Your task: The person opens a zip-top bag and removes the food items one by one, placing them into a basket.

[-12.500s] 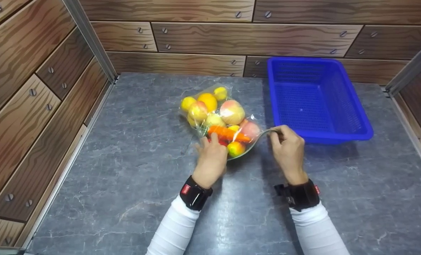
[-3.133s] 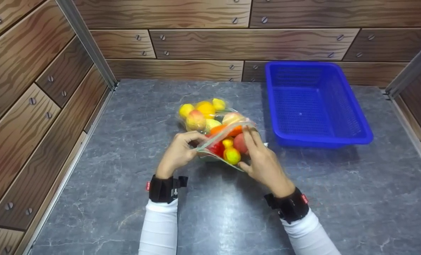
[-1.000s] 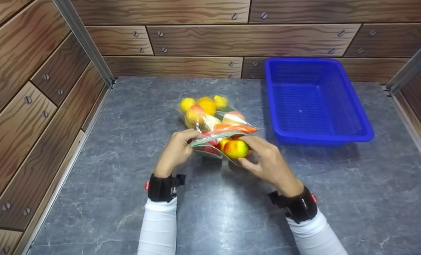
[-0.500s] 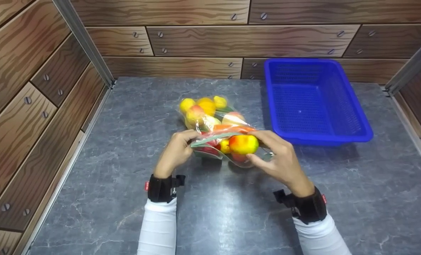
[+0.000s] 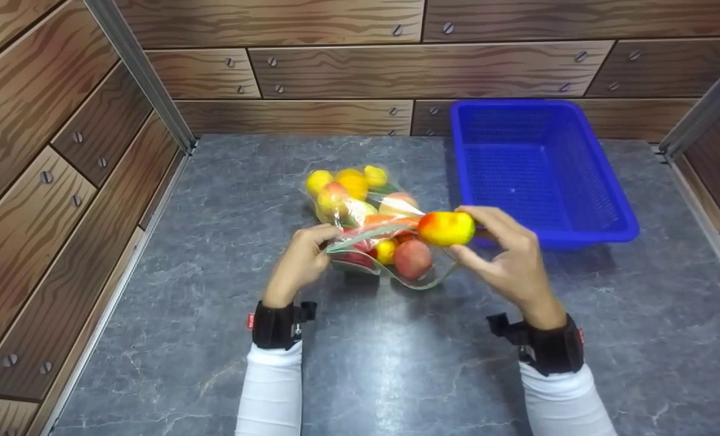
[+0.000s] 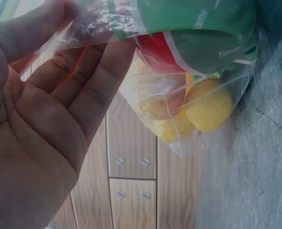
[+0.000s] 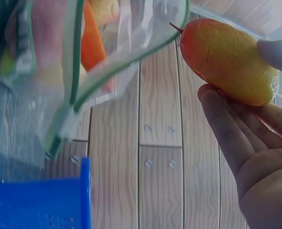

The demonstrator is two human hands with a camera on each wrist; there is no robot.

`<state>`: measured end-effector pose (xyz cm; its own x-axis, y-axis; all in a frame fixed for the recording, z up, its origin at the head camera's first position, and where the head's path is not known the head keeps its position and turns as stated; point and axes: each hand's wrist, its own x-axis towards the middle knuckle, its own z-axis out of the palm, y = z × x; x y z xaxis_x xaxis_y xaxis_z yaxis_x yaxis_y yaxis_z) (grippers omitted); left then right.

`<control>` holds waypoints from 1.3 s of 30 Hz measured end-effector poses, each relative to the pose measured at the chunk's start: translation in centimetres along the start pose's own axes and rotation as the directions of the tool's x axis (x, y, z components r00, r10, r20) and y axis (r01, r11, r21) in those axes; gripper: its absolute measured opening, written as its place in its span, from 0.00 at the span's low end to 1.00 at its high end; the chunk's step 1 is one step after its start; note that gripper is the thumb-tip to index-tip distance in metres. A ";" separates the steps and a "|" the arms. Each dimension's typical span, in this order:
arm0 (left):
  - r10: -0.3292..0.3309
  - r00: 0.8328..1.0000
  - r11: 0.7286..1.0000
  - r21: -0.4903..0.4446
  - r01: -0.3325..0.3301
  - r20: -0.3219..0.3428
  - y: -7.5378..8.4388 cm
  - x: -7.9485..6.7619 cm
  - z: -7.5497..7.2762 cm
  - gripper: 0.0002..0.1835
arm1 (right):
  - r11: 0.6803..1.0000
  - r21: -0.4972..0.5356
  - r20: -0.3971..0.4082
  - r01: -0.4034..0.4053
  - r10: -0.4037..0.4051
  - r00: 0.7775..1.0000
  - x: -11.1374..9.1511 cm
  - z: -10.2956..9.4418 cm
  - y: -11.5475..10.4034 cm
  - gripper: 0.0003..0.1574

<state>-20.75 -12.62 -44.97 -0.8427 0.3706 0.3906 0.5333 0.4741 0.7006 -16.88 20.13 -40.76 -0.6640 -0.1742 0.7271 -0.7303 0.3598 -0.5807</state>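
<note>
My right hand (image 5: 511, 263) holds a red-and-yellow mango (image 5: 447, 228) between thumb and fingers, just right of the bag's mouth. In the right wrist view the mango (image 7: 226, 62) shows a thin stem at its red end. My left hand (image 5: 299, 260) pinches the left edge of a clear zip bag (image 5: 360, 242), whose mouth gapes toward me. Inside lie a peach (image 5: 413, 259), a carrot (image 5: 390, 220), an orange (image 5: 352, 183) and several yellow fruits. The left wrist view shows green printing on the bag (image 6: 193, 52) and my left hand (image 6: 50, 109) at its edge.
A blue plastic basket (image 5: 468, 175) with nothing in it stands at the back right, close beyond my right hand. Wood-patterned panels (image 5: 329, 69) wall the grey marbled table (image 5: 214, 303) at the back and sides.
My right hand has drawn the mango out of the bag and moved right with it, uncovering the peach. My left hand keeps its pinch on the bag edge; earlier it lay on the bag.
</note>
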 end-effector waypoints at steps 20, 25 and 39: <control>-0.021 0.999 1.000 0.018 0.020 0.034 0.1 0.0 0.1 0.24 | 0.983 -0.038 -0.179 -0.182 0.172 0.969 -0.1 -2.2 2.9 0.34; -0.022 0.999 1.000 0.014 0.021 0.033 0.2 0.0 0.1 0.26 | 0.964 -0.080 -0.272 -0.253 0.223 0.936 -0.3 -2.8 3.9 0.33; -0.041 0.998 0.999 0.017 0.041 0.052 0.2 0.0 0.1 0.26 | 0.913 -0.267 -0.262 -0.309 0.239 0.935 -1.2 -3.1 7.4 0.33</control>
<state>-20.65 -12.43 -44.85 -0.8590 0.3918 0.3296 0.4998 0.5020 0.7059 -21.03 25.82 -44.80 -0.7537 0.1633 0.6366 -0.4189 0.6271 -0.6567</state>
